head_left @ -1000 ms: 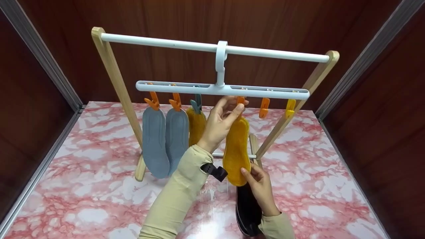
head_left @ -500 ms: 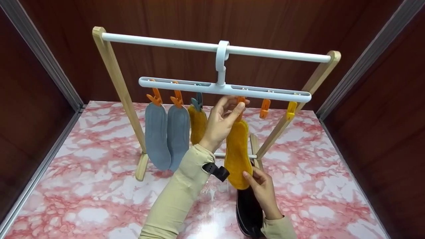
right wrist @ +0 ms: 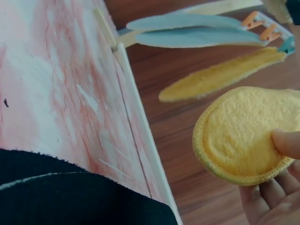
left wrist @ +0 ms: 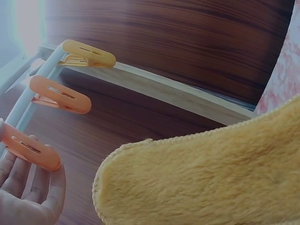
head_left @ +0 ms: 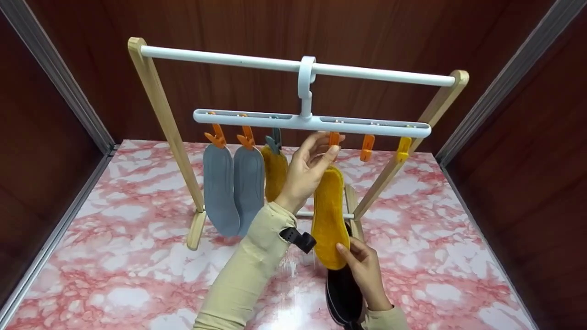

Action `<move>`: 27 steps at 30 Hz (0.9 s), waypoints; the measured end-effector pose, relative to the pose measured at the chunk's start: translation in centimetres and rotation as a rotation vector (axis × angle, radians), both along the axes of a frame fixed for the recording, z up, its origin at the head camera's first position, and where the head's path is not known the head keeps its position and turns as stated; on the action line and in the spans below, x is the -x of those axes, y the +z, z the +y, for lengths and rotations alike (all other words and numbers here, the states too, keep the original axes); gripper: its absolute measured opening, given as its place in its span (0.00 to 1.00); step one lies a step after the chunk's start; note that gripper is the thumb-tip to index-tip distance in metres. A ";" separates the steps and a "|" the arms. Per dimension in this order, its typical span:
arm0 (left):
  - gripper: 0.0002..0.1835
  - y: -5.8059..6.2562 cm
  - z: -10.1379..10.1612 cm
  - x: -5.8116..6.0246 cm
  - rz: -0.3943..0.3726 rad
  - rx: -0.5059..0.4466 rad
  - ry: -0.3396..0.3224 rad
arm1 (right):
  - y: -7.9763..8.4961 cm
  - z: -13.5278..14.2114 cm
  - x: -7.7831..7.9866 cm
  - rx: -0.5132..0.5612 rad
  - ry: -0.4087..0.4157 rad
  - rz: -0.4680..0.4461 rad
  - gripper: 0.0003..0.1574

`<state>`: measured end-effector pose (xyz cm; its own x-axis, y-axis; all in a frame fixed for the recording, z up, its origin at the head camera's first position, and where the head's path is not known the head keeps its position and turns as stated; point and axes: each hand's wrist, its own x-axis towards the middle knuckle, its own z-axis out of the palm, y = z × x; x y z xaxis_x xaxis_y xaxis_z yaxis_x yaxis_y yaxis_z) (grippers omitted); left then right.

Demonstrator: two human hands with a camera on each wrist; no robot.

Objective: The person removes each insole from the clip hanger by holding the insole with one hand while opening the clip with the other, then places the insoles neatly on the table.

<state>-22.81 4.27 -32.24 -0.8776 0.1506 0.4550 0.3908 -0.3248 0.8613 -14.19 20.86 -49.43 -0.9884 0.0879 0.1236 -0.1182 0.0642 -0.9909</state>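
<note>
My left hand [head_left: 305, 172] holds an orange clip [head_left: 334, 139] between thumb and fingers, under the white hanger bar [head_left: 257, 120]. Below that clip, a fuzzy yellow insole [head_left: 329, 215] is pinched near its lower end by my right hand [head_left: 364, 266]. In the left wrist view a gap separates the insole's rounded end [left wrist: 140, 183] from the held clip [left wrist: 33, 152]. To the left hang two grey insoles [head_left: 219, 188] from orange clips, and another yellow insole [head_left: 275, 172] from a teal clip [head_left: 274, 141]. My left forearm covers part of them.
The hanger hooks over the white rail [head_left: 220, 57] of a wooden stand [head_left: 160, 105]. An orange clip [head_left: 367, 147] and a yellow clip [head_left: 403, 149] hang at right without insoles. A black shoe [head_left: 341, 293] stands on the marbled floor, partly behind my right hand.
The yellow insole has come out of the orange clip and moved down a little with my right hand. My left hand stays at the clip. The hanger's left end has swung slightly.
</note>
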 end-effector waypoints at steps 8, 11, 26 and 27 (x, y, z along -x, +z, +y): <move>0.19 -0.1 0.0 -0.1 0.016 -0.021 -0.022 | 0.0 0.0 -0.5 0.004 0.008 -0.021 0.18; 0.20 -0.1 -0.1 -0.2 0.005 -0.011 -0.014 | 0.1 -0.1 -0.7 -0.002 0.004 -0.038 0.18; 0.21 -0.3 -0.3 -0.6 -0.015 0.054 0.026 | 0.2 0.2 -1.9 -0.014 -0.024 -0.142 0.20; 0.21 -0.4 -0.3 -0.6 -0.013 0.052 0.026 | 0.2 0.3 -1.9 -0.019 -0.028 -0.147 0.20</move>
<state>-22.21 3.96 -32.62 -0.8874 0.1505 0.4358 0.3873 -0.2695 0.8817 -12.25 21.14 -49.23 -0.9932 0.1149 -0.0209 0.0307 0.0842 -0.9960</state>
